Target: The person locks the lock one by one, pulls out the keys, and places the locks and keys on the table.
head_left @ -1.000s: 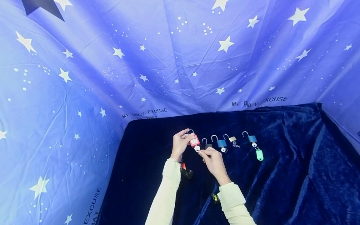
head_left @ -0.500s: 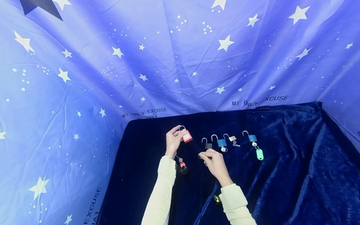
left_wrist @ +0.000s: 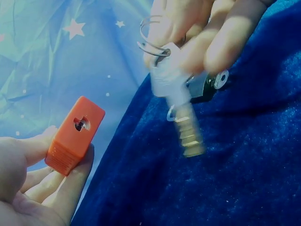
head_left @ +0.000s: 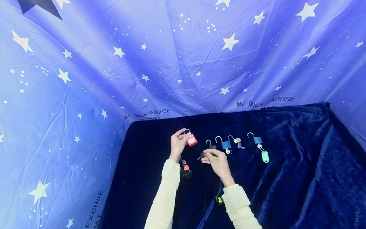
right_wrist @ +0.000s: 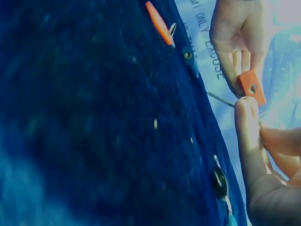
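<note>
Red padlock (head_left: pixel 192 140), with a white label, is up in the left hand (head_left: pixel 178 144) in the head view, its shackle at the top and its body gripped between fingers and thumb. The right hand (head_left: pixel 218 163) is lower and to the right, apart from the left, pinching a key (head_left: pixel 201 156). 4 other padlocks lie on dark blue plush cloth (head_left: pixel 286 190), shackles raised: a black padlock (head_left: pixel 212 147) just beyond the right hand, then a blue padlock (head_left: pixel 226 145), a brass padlock (head_left: pixel 237 140) and, farthest right, a second blue padlock (head_left: pixel 258 140) with a green key tag (head_left: pixel 265 156). An orange tag (head_left: pixel 186 167) lies near the left sleeve (head_left: pixel 170 173).

From the left wrist, the padlock looks orange and shows its bottom face and keyhole (left_wrist: pixel 82 124). The key, blurred, hangs from the right fingers beside a key ring (left_wrist: pixel 149 37), its head pale and its ribbed blade brass, clear of the keyhole.

From the right wrist, the left hand's fingers clasp the padlock beyond the right fingertips; a thin strip (right_wrist: pixel 221 99) juts out there, but I cannot tell what it is.
</note>
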The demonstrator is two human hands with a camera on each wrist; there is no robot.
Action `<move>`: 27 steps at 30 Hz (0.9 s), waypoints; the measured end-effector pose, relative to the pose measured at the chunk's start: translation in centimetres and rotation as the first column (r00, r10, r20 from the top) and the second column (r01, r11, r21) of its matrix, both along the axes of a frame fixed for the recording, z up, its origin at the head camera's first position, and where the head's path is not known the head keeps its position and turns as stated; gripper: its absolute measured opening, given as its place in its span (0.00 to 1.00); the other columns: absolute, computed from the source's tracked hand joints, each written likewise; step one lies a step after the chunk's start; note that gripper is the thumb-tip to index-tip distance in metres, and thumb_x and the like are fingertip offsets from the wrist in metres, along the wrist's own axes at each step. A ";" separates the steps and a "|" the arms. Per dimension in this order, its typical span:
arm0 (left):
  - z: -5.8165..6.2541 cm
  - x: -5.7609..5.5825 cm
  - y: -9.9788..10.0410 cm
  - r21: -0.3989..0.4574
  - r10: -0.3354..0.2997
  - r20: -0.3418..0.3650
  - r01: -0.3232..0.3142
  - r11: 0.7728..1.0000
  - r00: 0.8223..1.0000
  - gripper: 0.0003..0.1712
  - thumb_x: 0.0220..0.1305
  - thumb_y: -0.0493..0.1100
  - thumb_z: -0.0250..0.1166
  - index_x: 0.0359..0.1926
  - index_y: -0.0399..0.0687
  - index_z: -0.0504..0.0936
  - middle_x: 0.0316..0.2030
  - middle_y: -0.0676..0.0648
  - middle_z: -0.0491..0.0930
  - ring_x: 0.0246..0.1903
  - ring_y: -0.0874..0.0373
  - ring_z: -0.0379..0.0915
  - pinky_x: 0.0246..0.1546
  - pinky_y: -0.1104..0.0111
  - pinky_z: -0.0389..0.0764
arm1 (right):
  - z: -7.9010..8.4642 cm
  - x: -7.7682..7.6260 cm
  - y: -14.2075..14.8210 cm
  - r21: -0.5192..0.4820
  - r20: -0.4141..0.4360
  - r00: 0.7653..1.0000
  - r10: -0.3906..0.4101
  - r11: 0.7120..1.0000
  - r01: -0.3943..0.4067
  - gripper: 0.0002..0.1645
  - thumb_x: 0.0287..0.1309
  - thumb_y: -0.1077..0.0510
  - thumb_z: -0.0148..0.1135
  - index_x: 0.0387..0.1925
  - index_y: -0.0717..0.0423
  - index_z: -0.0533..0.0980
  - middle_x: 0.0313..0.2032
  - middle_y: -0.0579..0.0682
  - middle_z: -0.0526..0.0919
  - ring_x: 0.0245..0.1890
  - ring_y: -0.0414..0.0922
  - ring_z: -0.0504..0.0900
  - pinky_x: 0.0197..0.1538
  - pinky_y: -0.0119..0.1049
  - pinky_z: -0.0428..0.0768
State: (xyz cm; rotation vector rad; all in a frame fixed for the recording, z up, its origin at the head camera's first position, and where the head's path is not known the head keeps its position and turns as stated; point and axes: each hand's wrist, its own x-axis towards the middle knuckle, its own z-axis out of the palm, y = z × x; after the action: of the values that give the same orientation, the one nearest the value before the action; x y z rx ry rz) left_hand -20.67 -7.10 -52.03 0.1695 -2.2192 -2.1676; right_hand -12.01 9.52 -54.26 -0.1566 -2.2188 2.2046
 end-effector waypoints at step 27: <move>-1.4 -0.2 0.7 -0.331 -0.086 0.001 0.081 0.940 0.996 0.32 0.57 0.33 0.71 0.63 0.35 0.74 0.39 0.38 0.88 0.37 0.51 0.85 0.35 0.74 0.81 | -0.3 0.9 -0.9 0.334 0.107 0.993 0.053 0.939 -0.086 0.13 0.66 0.64 0.57 0.45 0.69 0.82 0.30 0.58 0.89 0.29 0.46 0.89 0.38 0.34 0.86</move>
State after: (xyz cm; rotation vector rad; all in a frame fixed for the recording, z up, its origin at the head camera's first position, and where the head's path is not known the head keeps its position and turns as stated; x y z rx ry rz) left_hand -20.82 -6.40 -53.44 0.0502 -2.5822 -1.7835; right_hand -11.15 8.66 -54.57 -0.1854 -2.6513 1.8402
